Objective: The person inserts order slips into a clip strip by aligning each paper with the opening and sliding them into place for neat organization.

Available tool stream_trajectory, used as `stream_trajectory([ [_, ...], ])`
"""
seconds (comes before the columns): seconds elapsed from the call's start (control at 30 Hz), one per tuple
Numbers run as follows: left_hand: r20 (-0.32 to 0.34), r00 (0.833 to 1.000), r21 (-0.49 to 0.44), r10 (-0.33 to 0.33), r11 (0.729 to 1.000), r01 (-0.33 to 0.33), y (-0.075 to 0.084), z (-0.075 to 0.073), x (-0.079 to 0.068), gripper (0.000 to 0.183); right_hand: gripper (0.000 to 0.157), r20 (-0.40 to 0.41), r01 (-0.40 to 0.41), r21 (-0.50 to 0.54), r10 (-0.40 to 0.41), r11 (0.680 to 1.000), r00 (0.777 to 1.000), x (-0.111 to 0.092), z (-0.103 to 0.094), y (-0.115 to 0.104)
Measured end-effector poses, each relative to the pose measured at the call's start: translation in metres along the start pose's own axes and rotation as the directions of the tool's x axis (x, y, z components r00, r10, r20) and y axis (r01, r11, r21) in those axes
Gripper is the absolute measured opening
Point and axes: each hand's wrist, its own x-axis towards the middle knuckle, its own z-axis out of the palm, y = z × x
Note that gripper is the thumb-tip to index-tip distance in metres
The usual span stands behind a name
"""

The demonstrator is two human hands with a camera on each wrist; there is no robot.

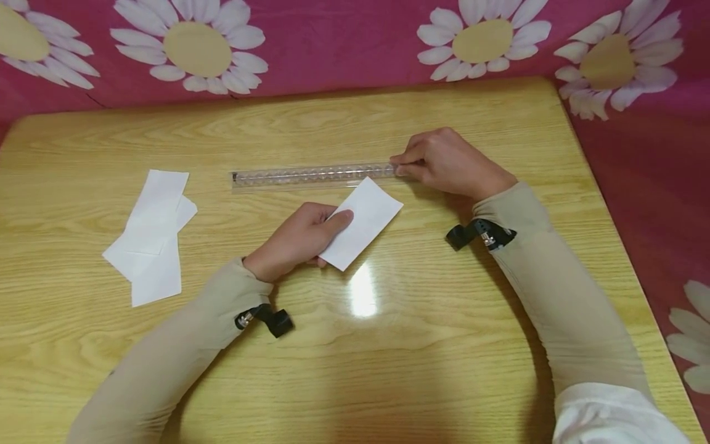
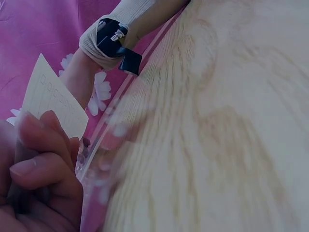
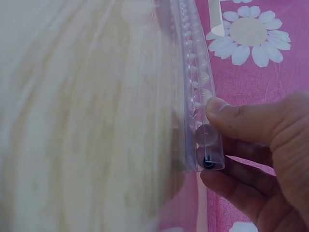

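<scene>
A long clear plastic case [image 1: 310,176] lies along the table, with a row of clear round shapes inside and a small dark piece at each end. My right hand [image 1: 446,159] pinches its right end; in the right wrist view the thumb rests on the case's side [image 3: 193,84], fingers beneath. In my left hand [image 1: 299,237] is a white paper slip [image 1: 368,225], thumb on top and fingers under it. The slip overlaps the case's near edge in the head view. From the left wrist, the slip's underside [image 2: 54,104] shows a printed row of small squares.
Several white paper slips [image 1: 158,234] lie overlapping on the left of the wood-grain table [image 1: 444,370]. A pink cloth with white daisies [image 1: 333,49] hangs behind the far edge and on the right. Each sleeved wrist carries a black camera mount [image 1: 460,237].
</scene>
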Motion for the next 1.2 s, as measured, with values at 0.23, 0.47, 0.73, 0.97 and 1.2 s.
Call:
stream_trajectory([
  [0.23, 0.052, 0.998, -0.061, -0.037, 0.997, 0.04, 0.004, 0.008, 0.009, 0.041, 0.021, -0.002, -0.022, 0.009, 0.022, 1.0, 1.0, 0.0, -0.001, -0.001],
  [0.47, 0.079, 0.996, -0.09, -0.04, 0.995, 0.047, 0.011, 0.014, 0.017, 0.042, 0.023, -0.009, -0.017, 0.026, 0.017, 1.0, 1.0, 0.0, -0.001, -0.002],
  [0.73, 0.122, 0.992, -0.164, -0.03, 0.985, 0.05, 0.015, 0.019, 0.025, 0.039, 0.024, -0.025, -0.001, 0.032, 0.002, 0.999, 1.0, 0.002, 0.001, -0.001],
  [0.97, 0.195, 0.981, -0.207, -0.015, 0.977, 0.056, 0.02, 0.02, 0.031, 0.039, 0.022, -0.032, 0.004, 0.034, -0.003, 0.999, 0.999, 0.0, 0.002, 0.002],
  [1.2, 0.185, 0.982, -0.24, -0.042, 0.967, 0.087, 0.025, 0.02, 0.036, 0.041, 0.022, -0.037, 0.004, 0.031, -0.003, 1.0, 0.999, 0.0, 0.002, 0.001],
])
